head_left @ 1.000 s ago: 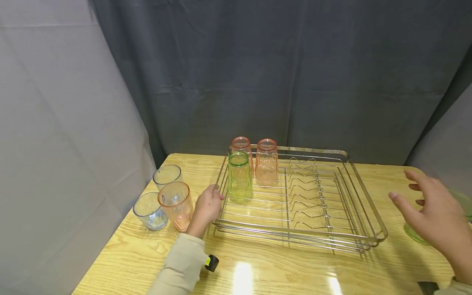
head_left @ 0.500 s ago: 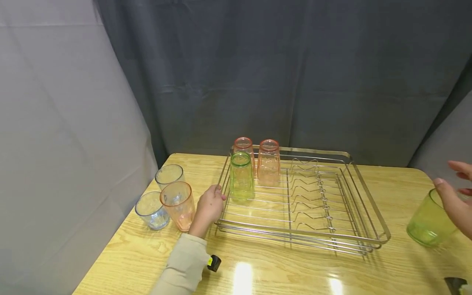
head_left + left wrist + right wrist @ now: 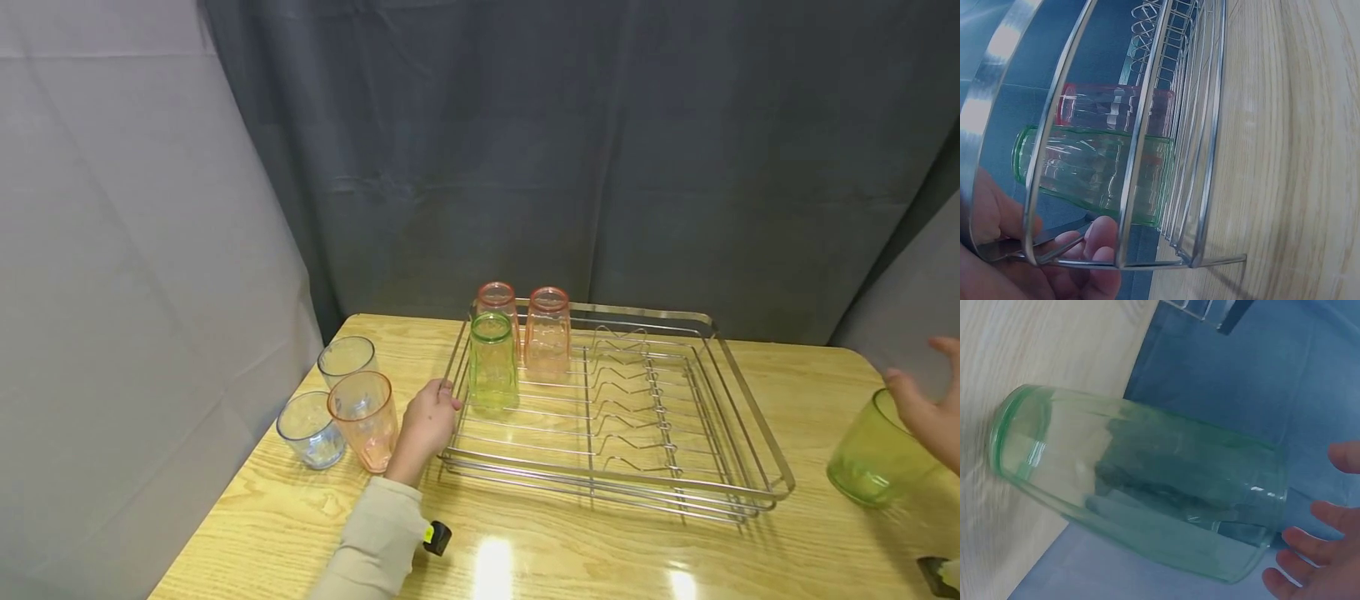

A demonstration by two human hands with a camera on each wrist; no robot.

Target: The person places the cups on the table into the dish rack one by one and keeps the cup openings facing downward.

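My left hand [image 3: 429, 421] grips the left side of a metal wire dish rack [image 3: 645, 312], its fingers curled round the wires in the left wrist view. Just inside that side stands an upside-down green tumbler [image 3: 492, 367]. Two orange-pink tumblers, one at the back corner [image 3: 497, 295] and one to its right [image 3: 548, 333], are also upside down. At the far right a large see-through green jar [image 3: 1166, 481] stands upright on the table. My right hand [image 3: 1322, 550] is beside its open rim, fingers apart and nothing held; the head view cuts this hand off.
Left of the rack, an orange glass [image 3: 367, 425] stands upright with a short blue glass [image 3: 315, 442] and a clear bluish glass [image 3: 347, 358]. Plate-holder wires [image 3: 633, 408] rise inside the rack. Dark curtain [image 3: 525, 150] hangs behind the wooden table [image 3: 277, 517].
My right hand has moved right, away from the rack side, to the rim of the green jar, uncovering the jar. The left hand stays on the rack.
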